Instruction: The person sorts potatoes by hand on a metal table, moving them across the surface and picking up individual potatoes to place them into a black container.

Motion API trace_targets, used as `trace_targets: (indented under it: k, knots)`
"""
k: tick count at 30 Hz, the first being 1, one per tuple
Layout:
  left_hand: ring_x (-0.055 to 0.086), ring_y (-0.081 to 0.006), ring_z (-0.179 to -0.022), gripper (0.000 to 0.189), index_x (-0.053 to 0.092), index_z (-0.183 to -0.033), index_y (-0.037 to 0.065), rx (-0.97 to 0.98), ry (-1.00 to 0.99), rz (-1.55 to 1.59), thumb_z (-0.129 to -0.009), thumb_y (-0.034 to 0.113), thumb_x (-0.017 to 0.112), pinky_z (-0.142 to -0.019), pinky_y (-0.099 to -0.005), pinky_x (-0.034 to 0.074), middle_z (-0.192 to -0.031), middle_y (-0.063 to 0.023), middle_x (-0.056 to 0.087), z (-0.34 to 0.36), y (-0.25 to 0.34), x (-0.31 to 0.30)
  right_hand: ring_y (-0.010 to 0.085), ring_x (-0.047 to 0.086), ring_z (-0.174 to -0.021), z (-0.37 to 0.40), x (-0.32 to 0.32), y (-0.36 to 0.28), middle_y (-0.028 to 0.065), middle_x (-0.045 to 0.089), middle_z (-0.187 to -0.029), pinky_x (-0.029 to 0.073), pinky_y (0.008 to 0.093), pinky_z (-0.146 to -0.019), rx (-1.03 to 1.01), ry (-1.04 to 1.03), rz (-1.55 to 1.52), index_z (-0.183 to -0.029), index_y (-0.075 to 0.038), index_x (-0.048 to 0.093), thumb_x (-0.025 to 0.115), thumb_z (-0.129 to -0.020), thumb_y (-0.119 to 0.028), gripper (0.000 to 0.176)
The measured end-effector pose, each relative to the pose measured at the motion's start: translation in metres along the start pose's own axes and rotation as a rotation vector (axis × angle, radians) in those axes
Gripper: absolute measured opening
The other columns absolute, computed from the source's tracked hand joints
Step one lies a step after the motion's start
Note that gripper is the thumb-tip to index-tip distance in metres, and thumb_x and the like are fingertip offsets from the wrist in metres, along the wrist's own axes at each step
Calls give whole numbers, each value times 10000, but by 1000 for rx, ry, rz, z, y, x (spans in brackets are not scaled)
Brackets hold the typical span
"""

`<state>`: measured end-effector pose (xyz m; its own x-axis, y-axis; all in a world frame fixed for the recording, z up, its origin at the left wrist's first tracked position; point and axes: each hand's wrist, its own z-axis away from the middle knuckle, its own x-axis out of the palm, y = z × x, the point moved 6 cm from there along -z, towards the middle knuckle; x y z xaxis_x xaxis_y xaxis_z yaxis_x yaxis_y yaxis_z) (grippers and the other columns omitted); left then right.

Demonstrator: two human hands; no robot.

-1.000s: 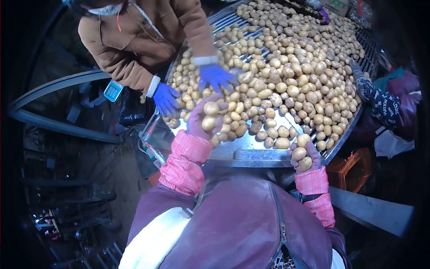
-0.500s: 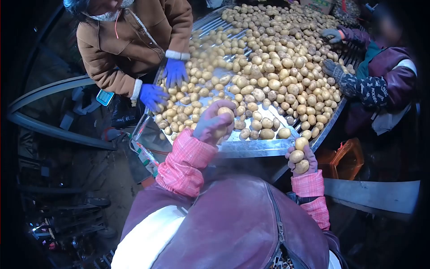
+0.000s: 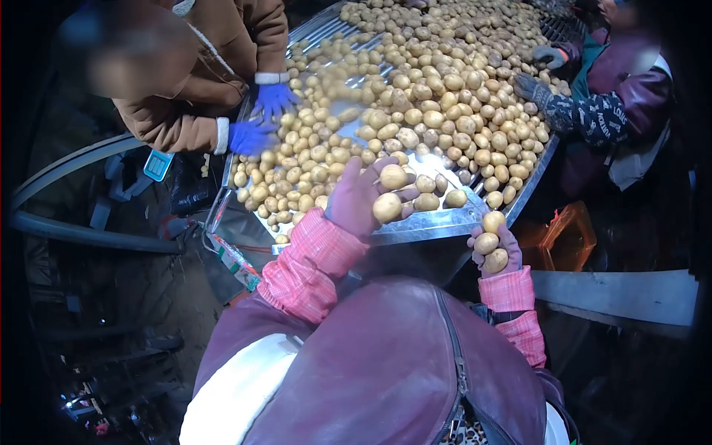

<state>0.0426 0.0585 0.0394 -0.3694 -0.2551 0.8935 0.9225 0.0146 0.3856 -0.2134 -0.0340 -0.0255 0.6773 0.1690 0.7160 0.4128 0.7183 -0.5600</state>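
Note:
My left hand (image 3: 351, 199), in a pinkish glove, is palm-up over the near edge of the sorting table, fingers partly spread. Two potatoes rest in it: a paler potato (image 3: 393, 176) by the fingers and a second potato (image 3: 387, 208) below. At the table's near right corner, my right hand (image 3: 510, 245) is closed around three potatoes (image 3: 486, 243) stacked in a row. A large heap of potatoes (image 3: 452, 104) spreads over the table beyond both hands, with a few loose ones on the pale surface by my left fingers.
The metal table rim (image 3: 437, 222) runs in front of me. At the left, a co-worker's blue-gloved hands (image 3: 259, 119) touch potatoes; at the right, another co-worker's grey-gloved hand (image 3: 532, 89) lies on the heap. An orange crate (image 3: 567, 237) stands below right.
My left hand has turned from a closed grasp to palm-up, showing two potatoes. My right hand keeps its three potatoes. The view has shifted slightly, and the left co-worker's head now shows lower.

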Motion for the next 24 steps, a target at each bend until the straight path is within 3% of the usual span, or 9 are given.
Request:
trace_targets:
  k: [1, 7, 9, 12, 14, 15, 18, 19, 24]
  knots:
    - [535, -418, -1194, 744, 330, -1444, 32, -8, -20, -18, -990, 617, 259, -889, -518, 514, -1319, -231, 504, -1, -2, -1, 267, 700, -785, 0, -1, 0, 163, 685, -954, 553, 285, -528, -1, -1, -7, -1174, -13, 579, 583, -963, -331, 381]
    - [538, -405, -1199, 569, 345, -1431, 34, -70, -122, 144, -994, 386, 441, -927, -523, 509, -1293, -219, 516, -7, -12, 11, 263, 706, -780, 5, -3, -4, 156, 693, -958, 555, 284, -529, -20, 8, -16, -1191, -33, 577, 589, -961, -332, 378]
    - [545, -390, -1191, 544, 347, -1428, 37, 116, -118, -253, -963, 275, 496, -926, -505, 514, -1272, -209, 524, -5, -10, 9, 264, 708, -783, 8, -2, -5, 155, 696, -953, 560, 284, -533, 9, 32, -45, -1186, -42, 587, 592, -959, -331, 367]
    - [582, -313, -1091, 562, 364, -1419, 28, 113, -53, -245, -908, 132, 575, -857, -451, 539, -1213, -177, 541, -9, 1, 7, 261, 711, -791, 6, -12, -3, 153, 699, -941, 566, 283, -538, 13, 43, -39, -1168, -51, 604, 596, -957, -330, 350]
    - [587, -271, -1040, 566, 370, -1416, 25, 139, -66, -229, -903, 121, 590, -814, -430, 546, -1186, -159, 549, -8, 7, 2, 263, 704, -784, 5, -15, -2, 154, 696, -936, 563, 285, -538, -1, 68, -19, -1176, -43, 598, 588, -958, -327, 358]
    - [597, -218, -949, 566, 383, -1404, 27, 223, -48, -232, -904, 137, 622, -749, -398, 554, -1135, -123, 565, -10, 13, 3, 275, 701, -793, 4, -18, -3, 163, 691, -951, 565, 294, -540, 1, 62, -19, -1204, -39, 580, 581, -958, -326, 378]
    - [614, -194, -896, 553, 383, -1401, 26, 398, 92, -381, -918, 136, 629, -721, -359, 560, -1100, -106, 581, 1, 38, 2, 272, 689, -782, 4, -13, -3, 159, 678, -954, 559, 291, -534, 12, 79, -9, -1243, -47, 553, 585, -950, -339, 416]
    - [654, -194, -912, 516, 461, -1360, 44, 443, 79, -344, -886, 72, 663, -752, -331, 574, -1162, -93, 614, 4, 47, -4, 267, 686, -776, 5, -11, -4, 154, 675, -951, 556, 288, -531, 6, 89, -3, -1247, -48, 549, 587, -948, -345, 423]
    - [633, -139, -917, 507, 531, -1286, 15, 809, 332, -641, -823, -22, 734, -790, -273, 555, -1084, -58, 618, 25, 92, -11, 238, 674, -725, 1, -2, -6, 126, 676, -916, 528, 275, -515, -21, 49, 31, -1193, -50, 576, 591, -949, -369, 402]
